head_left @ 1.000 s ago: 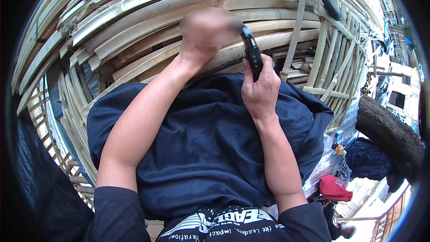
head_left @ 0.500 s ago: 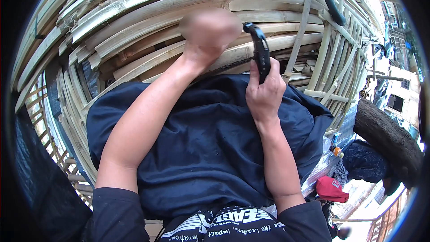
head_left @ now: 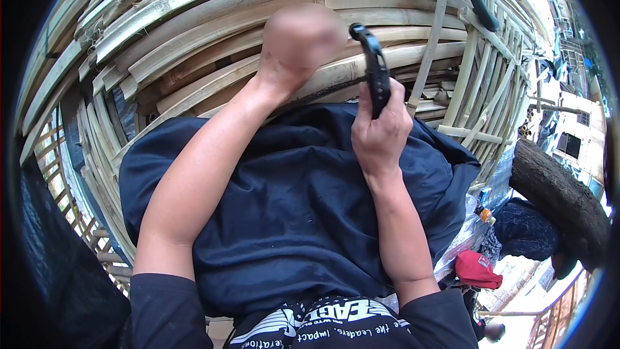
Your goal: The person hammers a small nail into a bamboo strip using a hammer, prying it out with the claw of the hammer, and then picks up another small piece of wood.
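My right hand (head_left: 382, 121) is closed around the lower part of a black curved hand tool (head_left: 374, 68), thumb along its side. The tool stands up from my grip, its shiny upper end bending to the left; its exact kind does not show. Left of it, my left hand (head_left: 303, 35) is raised over split bamboo strips (head_left: 219, 39). A blur covers that hand, so its fingers and anything in them cannot be made out. Dark navy cloth (head_left: 290, 200) lies over my lap beneath both forearms.
A second tool with a black handle (head_left: 478, 3) is at the upper right, beside a bamboo lattice (head_left: 481, 90). Further right are a thick brown log (head_left: 558, 184), a red cloth item (head_left: 478, 269) and dark clothing (head_left: 529, 229). Dark sheeting (head_left: 61, 239) hangs at the left.
My left forearm has shifted slightly left, and the blurred left hand with it. The black tool tilts a little further up and left in my right hand, which stays nearly in place.
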The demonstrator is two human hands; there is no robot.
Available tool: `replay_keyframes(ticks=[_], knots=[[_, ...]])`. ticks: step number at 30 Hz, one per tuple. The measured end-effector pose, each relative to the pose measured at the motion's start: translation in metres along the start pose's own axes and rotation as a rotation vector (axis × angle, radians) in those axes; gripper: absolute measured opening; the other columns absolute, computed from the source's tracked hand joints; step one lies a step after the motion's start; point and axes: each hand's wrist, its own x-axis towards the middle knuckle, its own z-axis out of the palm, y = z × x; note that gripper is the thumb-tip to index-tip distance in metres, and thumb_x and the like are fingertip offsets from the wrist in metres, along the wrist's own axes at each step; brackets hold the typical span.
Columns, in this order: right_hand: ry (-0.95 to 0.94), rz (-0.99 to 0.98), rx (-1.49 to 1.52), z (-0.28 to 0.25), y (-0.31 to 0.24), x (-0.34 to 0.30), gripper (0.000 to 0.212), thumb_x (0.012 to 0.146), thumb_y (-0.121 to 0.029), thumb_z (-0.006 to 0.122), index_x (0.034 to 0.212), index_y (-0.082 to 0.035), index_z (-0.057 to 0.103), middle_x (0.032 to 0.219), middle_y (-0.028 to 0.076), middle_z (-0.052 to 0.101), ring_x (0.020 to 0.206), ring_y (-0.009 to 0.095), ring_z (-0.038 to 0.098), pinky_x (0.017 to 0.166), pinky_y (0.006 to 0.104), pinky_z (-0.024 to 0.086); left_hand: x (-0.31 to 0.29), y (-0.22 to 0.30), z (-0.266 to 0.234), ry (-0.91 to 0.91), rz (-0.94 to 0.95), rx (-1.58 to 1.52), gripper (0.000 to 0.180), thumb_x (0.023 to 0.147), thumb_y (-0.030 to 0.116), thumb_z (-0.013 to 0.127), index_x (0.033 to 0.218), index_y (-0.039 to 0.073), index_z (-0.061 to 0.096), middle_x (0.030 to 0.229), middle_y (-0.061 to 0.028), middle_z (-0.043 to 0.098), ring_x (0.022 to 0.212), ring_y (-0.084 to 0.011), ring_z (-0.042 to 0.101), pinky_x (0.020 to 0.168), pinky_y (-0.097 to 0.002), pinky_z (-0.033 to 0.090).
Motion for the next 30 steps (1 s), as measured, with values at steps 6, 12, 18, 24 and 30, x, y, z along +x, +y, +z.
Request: replay_keyframes(ticks=[6,12,18,24,30], knots=[[-0.061,-0.010,-0.072,0.004,0.009,0.002,0.024,0.102,-0.017,0.069,0.116,0.000,0.059,0.084,0.023,0.069,0.075,0.045,0.071,0.063,0.0486,0.055,-0.001,0.003,0.001,0.021,-0.015,-0.011,0.008,0.083,0.015,0.081,0.084,0.009,0.076,0.094,-0.0006,0.073,0.077,-0.0244,0.068,0.073,-0.0368,0.047],[-0.104,-0.001,-0.129,0.007,0.010,0.002,0.026,0.101,-0.017,0.071,0.118,-0.001,0.059,0.085,0.020,0.071,0.076,0.043,0.072,0.063,0.0491,0.055,0.002,0.000,0.003,0.020,0.009,0.007,0.010,0.084,0.018,0.082,0.084,0.009,0.076,0.093,-0.0010,0.073,0.076,-0.0246,0.067,0.072,-0.0360,0.047],[-0.122,0.013,-0.185,0.002,0.009,0.003,0.029,0.101,-0.018,0.072,0.120,0.000,0.060,0.087,0.021,0.071,0.075,0.043,0.072,0.064,0.0485,0.056,0.001,0.001,0.003,0.022,0.011,-0.003,0.011,0.084,0.019,0.083,0.085,0.010,0.076,0.094,-0.0010,0.074,0.076,-0.0249,0.067,0.072,-0.0363,0.047],[0.019,-0.032,-0.039,0.001,0.006,0.003,0.028,0.101,-0.019,0.071,0.121,-0.002,0.061,0.091,0.022,0.072,0.079,0.045,0.072,0.066,0.0503,0.056,0.001,0.000,0.003,0.025,0.014,0.006,0.011,0.084,0.019,0.083,0.084,0.010,0.076,0.094,-0.0005,0.074,0.075,-0.0246,0.067,0.072,-0.0362,0.047],[0.092,-0.037,0.020,-0.001,0.003,0.004,0.029,0.100,-0.017,0.072,0.121,0.000,0.060,0.089,0.020,0.071,0.078,0.043,0.072,0.066,0.0474,0.057,0.000,0.002,0.002,0.022,-0.002,0.003,0.011,0.084,0.018,0.083,0.084,0.010,0.076,0.092,-0.0009,0.073,0.076,-0.0249,0.068,0.073,-0.0366,0.047]])
